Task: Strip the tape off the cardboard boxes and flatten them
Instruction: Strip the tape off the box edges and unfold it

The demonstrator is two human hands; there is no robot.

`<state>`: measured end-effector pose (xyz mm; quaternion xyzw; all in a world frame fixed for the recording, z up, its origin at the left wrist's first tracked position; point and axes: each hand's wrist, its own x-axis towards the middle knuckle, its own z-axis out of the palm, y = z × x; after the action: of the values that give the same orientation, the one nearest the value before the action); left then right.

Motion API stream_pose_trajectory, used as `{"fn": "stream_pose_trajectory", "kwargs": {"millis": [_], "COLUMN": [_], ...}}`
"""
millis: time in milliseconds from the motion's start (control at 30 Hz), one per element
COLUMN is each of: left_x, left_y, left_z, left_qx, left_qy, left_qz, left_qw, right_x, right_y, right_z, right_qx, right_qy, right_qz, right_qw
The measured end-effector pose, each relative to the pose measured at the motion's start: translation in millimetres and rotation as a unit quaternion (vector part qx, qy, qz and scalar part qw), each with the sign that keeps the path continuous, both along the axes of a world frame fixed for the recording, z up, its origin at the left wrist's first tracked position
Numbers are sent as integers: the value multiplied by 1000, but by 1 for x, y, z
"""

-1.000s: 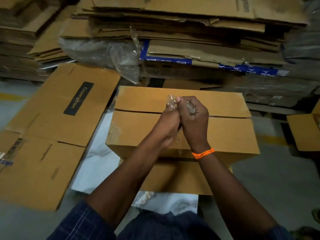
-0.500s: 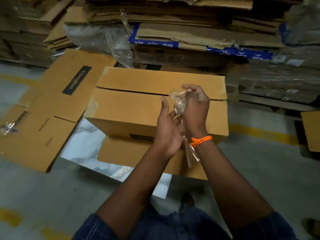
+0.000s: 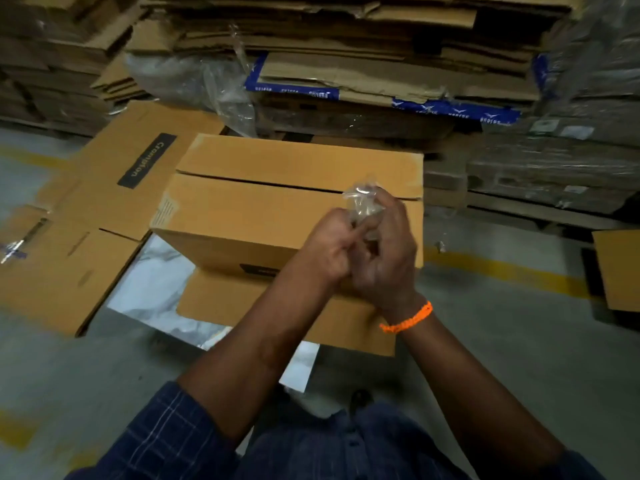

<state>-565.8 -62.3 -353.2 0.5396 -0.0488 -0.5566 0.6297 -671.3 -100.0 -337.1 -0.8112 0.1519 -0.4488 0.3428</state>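
Observation:
A brown cardboard box [image 3: 249,209] stands on the floor in front of me, its two top flaps closed with a dark slit between them. Above its right end both hands work a crumpled wad of clear tape [image 3: 363,199]. My right hand [image 3: 388,258], with an orange thread on the wrist, curls around the wad. My left hand [image 3: 332,244] pinches the wad from the left side with curled fingers. The lower part of the tape is hidden between the palms.
A flattened box with a black label [image 3: 138,168] lies on the floor at the left. Stacks of flattened cardboard [image 3: 346,64] with clear plastic film rise behind the box. Another cardboard piece [image 3: 616,268] sits at the right edge. White sheet [image 3: 156,289] lies under the box.
The strip of tape that hung down past my right wrist has been gathered into a wad. My left hand went from flat and straight to pinching the tape. The view shifted slightly.

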Motion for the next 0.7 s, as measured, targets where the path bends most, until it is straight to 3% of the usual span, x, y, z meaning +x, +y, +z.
{"fn": "stream_pose_trajectory", "kwargs": {"millis": [67,100,133,167,267,400,467,533,600,667,700], "left_x": [-30,-41,-46,-51,-48,-36,-38,-46,-56,-70,-79], "left_y": [-14,-20,-28,-25,-28,-32,-19,-14,-26,-44,-50], "left_z": [24,26,24,19,16,28,18,9,13,29,36], "left_qx": [-19,10,22,34,-29,-22,-38,-48,-65,-19,-41], "left_qy": [87,25,16,-9,89,66,-6,-1,14,-41,-53], "left_qz": [-67,-95,-69,-61,-15,71,29,31,5,43,43], "left_qw": [994,995,997,998,996,995,999,998,998,998,997], "right_x": [-1,2,2,3,4,2,-1,-2,-5,-11,-14], "right_y": [-22,-35,-47,-57,-65,-28,-14,-13,-24,-43,-56], "right_z": [19,30,35,36,25,13,17,19,21,23,24], "right_qx": [115,171,225,274,353,181,129,102,119,216,276], "right_qy": [-69,-81,-72,-62,-24,115,209,262,276,242,214], "right_qz": [-111,-149,-182,-184,-155,-93,-64,-107,-138,-126,-118], "right_qw": [985,971,955,942,923,972,967,954,944,937,930]}}
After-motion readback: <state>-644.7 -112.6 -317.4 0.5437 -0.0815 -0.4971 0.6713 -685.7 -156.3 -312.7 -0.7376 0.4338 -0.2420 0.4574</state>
